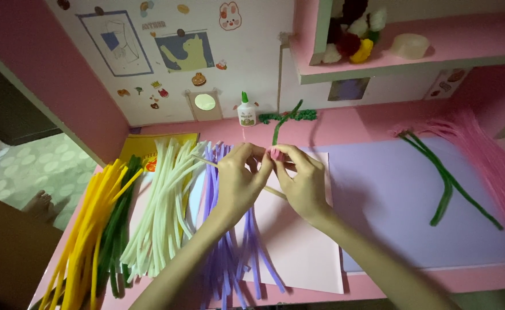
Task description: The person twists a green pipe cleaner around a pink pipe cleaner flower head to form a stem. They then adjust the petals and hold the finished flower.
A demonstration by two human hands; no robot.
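- The left hand [238, 183] and the right hand [301, 181] meet above the middle of the pink table [465, 281], fingertips pressed together around a small pink piece [275, 154] at the top of a thin pale stick [272, 191].
- The fingers of both hands are closed in a pinch on that pink piece; it is a small, fuzzy, rose-coloured bit, mostly hidden between the fingertips, so its exact shape cannot be told.
- The stick runs slantwise under the hands, from 10 o'clock to 4 o'clock.
- Below the hands lie a pale pink sheet [298, 258] and a lilac sheet [390, 195].
- At 9 o'clock of the hands lie bundles of fuzzy craft stems: purple stems [229, 258], white stems [160, 218], dark green stems [117, 229] and yellow stems [83, 235].
- At 3 o'clock lies a forked green stem [444, 189], and beyond it pink stems [493, 166].
- At 12 o'clock stands a white glue bottle [246, 110] beside a leafy green stem [287, 117].
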